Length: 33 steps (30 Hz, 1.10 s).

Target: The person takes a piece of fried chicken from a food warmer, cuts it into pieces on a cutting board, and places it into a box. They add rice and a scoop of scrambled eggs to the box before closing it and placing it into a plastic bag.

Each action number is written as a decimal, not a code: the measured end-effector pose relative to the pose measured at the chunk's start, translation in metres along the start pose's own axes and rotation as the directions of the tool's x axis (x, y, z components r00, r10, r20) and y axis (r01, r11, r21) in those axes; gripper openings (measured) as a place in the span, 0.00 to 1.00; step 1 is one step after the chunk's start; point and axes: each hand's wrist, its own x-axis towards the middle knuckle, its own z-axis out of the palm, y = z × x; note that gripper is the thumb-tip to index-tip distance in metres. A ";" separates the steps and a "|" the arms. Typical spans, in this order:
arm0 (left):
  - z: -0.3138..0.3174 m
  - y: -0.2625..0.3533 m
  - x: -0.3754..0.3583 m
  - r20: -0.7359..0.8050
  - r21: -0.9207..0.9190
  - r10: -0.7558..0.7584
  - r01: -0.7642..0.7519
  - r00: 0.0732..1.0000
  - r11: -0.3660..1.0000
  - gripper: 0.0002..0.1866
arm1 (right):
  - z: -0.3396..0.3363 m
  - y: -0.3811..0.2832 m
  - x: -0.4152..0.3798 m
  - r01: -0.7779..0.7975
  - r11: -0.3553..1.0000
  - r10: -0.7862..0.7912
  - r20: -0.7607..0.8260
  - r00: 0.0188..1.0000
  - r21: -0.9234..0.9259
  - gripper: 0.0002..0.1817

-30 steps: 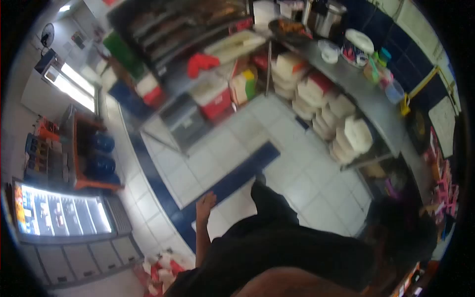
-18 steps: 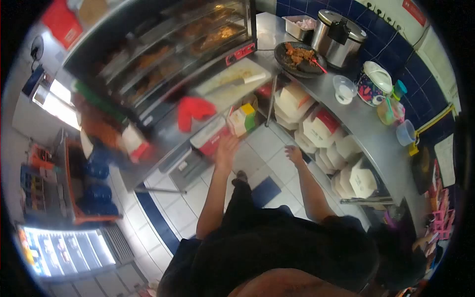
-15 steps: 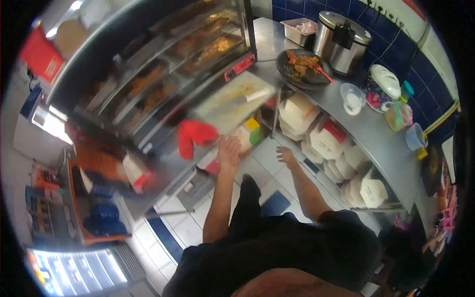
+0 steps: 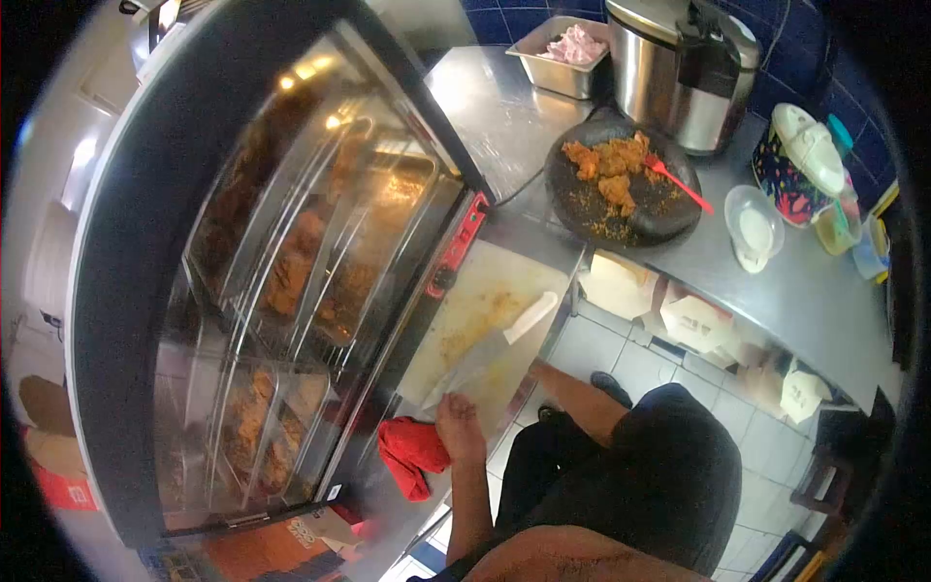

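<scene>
Our left hand [image 4: 460,424] has its fingers bent at the near end of the cutting board [image 4: 470,296]; we cannot tell whether they pinch anything. The one knife [image 4: 487,355] lies on that single board, its blade tip just beside those fingers and its pale handle toward one o'clock. One red cloth [image 4: 409,454] sits at eight o'clock, close against the hand. Our right hand [image 4: 543,372] is at two o'clock from the left, by the board's edge, its fingers too hidden to read. Toward one o'clock stands one dark stone dish [image 4: 592,209] holding fried pieces [image 4: 617,158] and one red spoon [image 4: 682,184]; one metal pan [image 4: 553,76] is at its eleven o'clock.
</scene>
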 end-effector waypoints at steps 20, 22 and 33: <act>0.236 0.104 -0.145 0.109 0.767 0.880 -0.602 0.462 0.221 0.20 | -0.326 -0.446 -0.205 0.828 0.534 -0.818 0.142 0.557 -0.172 0.08; 0.228 0.099 -0.132 -0.127 0.538 0.747 -0.588 0.653 0.605 0.22 | -0.319 -0.441 -0.210 0.866 0.472 -0.839 0.219 0.499 -0.164 0.08; 0.230 0.152 -0.111 -0.043 -0.163 0.593 -0.592 0.804 0.790 0.41 | -0.293 -0.411 -0.204 0.937 0.342 -0.860 0.380 0.341 -0.067 0.06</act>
